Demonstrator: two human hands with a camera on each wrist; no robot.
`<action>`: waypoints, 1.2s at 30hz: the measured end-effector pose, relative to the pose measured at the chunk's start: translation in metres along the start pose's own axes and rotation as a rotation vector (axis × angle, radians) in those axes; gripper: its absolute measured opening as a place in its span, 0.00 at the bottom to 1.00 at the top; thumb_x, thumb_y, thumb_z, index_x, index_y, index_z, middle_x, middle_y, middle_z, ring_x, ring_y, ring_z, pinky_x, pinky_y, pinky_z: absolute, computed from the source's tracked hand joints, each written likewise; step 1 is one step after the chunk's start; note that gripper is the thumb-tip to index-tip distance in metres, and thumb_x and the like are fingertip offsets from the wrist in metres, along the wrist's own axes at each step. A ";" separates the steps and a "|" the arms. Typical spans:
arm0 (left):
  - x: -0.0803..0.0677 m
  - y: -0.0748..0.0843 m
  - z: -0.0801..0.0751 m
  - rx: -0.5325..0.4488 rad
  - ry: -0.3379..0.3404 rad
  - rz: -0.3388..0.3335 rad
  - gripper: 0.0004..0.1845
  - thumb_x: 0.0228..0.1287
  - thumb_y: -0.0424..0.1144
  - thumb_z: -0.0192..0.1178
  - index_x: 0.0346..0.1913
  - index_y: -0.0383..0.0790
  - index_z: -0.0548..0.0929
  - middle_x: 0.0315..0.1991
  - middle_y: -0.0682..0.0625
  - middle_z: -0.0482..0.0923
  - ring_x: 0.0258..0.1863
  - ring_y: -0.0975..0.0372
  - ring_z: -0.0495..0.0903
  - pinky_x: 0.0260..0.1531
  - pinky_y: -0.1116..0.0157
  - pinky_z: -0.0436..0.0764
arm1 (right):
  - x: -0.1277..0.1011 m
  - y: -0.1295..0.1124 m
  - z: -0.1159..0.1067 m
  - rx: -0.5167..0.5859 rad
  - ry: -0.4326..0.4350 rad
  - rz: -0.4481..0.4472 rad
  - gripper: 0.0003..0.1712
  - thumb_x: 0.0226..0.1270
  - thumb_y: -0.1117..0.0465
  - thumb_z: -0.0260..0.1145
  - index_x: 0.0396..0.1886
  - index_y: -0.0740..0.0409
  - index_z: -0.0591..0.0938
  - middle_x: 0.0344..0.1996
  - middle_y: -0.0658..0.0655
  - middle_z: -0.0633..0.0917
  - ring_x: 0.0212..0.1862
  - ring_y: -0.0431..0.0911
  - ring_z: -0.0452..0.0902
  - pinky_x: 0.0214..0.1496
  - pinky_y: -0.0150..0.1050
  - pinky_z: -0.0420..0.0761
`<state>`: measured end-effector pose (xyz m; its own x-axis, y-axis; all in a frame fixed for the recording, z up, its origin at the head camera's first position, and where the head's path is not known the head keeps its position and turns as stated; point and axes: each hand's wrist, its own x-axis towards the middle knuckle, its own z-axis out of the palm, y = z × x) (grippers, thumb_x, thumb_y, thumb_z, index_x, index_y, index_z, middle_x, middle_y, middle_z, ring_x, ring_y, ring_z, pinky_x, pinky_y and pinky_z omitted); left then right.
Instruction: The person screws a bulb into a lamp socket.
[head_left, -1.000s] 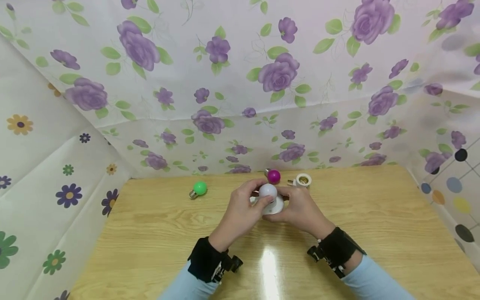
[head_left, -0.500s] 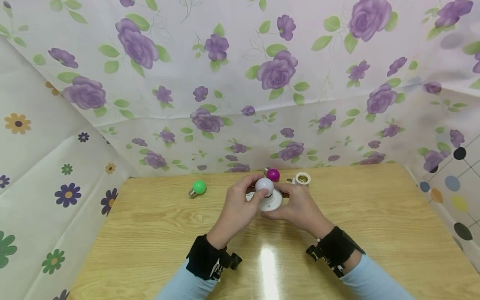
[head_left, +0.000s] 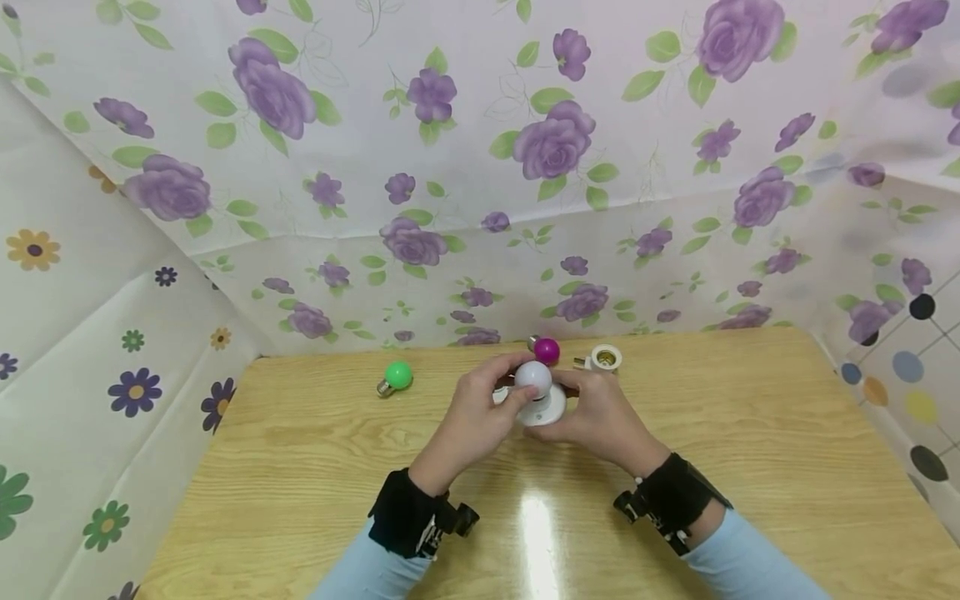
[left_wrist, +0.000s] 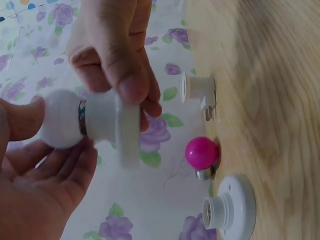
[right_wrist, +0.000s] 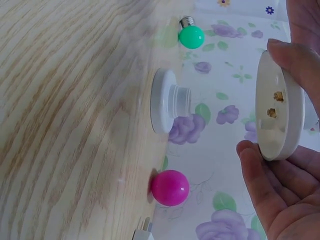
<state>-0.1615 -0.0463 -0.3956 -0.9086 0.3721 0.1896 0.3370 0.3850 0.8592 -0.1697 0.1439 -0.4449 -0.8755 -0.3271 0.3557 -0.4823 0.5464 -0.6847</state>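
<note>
A round white light bulb (head_left: 532, 377) sits in the neck of a white lamp holder (head_left: 546, 408), a thin band of its metal cap showing between them in the left wrist view. My left hand (head_left: 480, 408) pinches the bulb, thumb (left_wrist: 25, 117) on one side and fingers behind. With thumb and fingers, my right hand (head_left: 603, 417) grips the wide rim of the holder. Brass contacts (right_wrist: 275, 102) show on the holder's hollow underside, which faces the right wrist camera. The holder is tilted above the table.
Along the table's back lie a green bulb (head_left: 399, 375), a magenta bulb (head_left: 547, 351) and a white plug-in socket (head_left: 604, 358). A second round lamp holder (left_wrist: 240, 207) stands behind my left hand, mostly hidden in the head view. A floral sheet (head_left: 487, 167) hangs behind the table (head_left: 322, 492).
The bulb and lamp holder have shifted slightly left together, with small changes in tilt. My left thumb has moved a little on the bulb; both hands keep their hold.
</note>
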 end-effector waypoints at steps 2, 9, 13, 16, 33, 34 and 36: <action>-0.001 -0.001 0.002 -0.012 0.041 0.014 0.23 0.64 0.48 0.58 0.60 0.49 0.73 0.56 0.54 0.75 0.52 0.61 0.77 0.51 0.64 0.80 | 0.000 0.000 0.000 -0.006 0.016 -0.002 0.36 0.38 0.40 0.77 0.50 0.46 0.81 0.44 0.44 0.85 0.45 0.35 0.81 0.44 0.28 0.82; -0.003 -0.002 0.012 0.023 0.202 0.053 0.27 0.55 0.55 0.65 0.57 0.49 0.77 0.50 0.56 0.78 0.46 0.63 0.79 0.44 0.60 0.82 | 0.001 0.001 0.001 -0.048 0.045 -0.003 0.37 0.38 0.38 0.76 0.51 0.46 0.81 0.45 0.45 0.85 0.46 0.36 0.81 0.44 0.28 0.82; -0.003 -0.001 0.014 0.039 0.228 0.037 0.25 0.53 0.54 0.66 0.54 0.50 0.79 0.47 0.57 0.79 0.43 0.65 0.80 0.43 0.59 0.83 | 0.001 0.000 0.001 -0.044 0.038 -0.005 0.36 0.37 0.39 0.77 0.49 0.46 0.81 0.44 0.44 0.85 0.45 0.36 0.82 0.44 0.29 0.82; -0.003 -0.001 0.013 0.054 0.237 0.023 0.24 0.54 0.53 0.67 0.52 0.49 0.79 0.46 0.57 0.80 0.42 0.67 0.80 0.42 0.62 0.82 | 0.001 -0.002 0.001 -0.044 0.037 -0.013 0.35 0.37 0.39 0.77 0.48 0.47 0.82 0.43 0.44 0.85 0.44 0.36 0.82 0.43 0.28 0.82; 0.000 -0.002 0.008 0.086 0.097 0.086 0.20 0.60 0.46 0.63 0.54 0.46 0.76 0.48 0.54 0.78 0.45 0.65 0.78 0.46 0.60 0.81 | 0.002 -0.003 -0.001 -0.037 0.002 -0.013 0.33 0.38 0.39 0.77 0.47 0.46 0.83 0.41 0.43 0.86 0.41 0.32 0.81 0.40 0.24 0.81; 0.000 -0.002 0.007 0.085 0.082 0.090 0.20 0.60 0.46 0.63 0.54 0.46 0.76 0.48 0.54 0.78 0.46 0.65 0.78 0.47 0.60 0.81 | 0.002 -0.003 -0.001 -0.036 0.000 -0.016 0.32 0.39 0.40 0.77 0.46 0.45 0.83 0.40 0.42 0.86 0.41 0.32 0.81 0.40 0.24 0.81; 0.000 -0.003 0.005 0.085 0.057 0.097 0.20 0.61 0.46 0.62 0.54 0.46 0.75 0.49 0.54 0.78 0.47 0.64 0.77 0.48 0.61 0.81 | 0.002 -0.002 -0.001 -0.040 -0.003 -0.023 0.31 0.38 0.41 0.77 0.46 0.44 0.83 0.40 0.41 0.85 0.41 0.31 0.80 0.40 0.24 0.81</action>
<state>-0.1613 -0.0427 -0.4003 -0.8823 0.3639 0.2985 0.4417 0.4209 0.7923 -0.1700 0.1432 -0.4419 -0.8640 -0.3424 0.3690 -0.5033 0.5692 -0.6501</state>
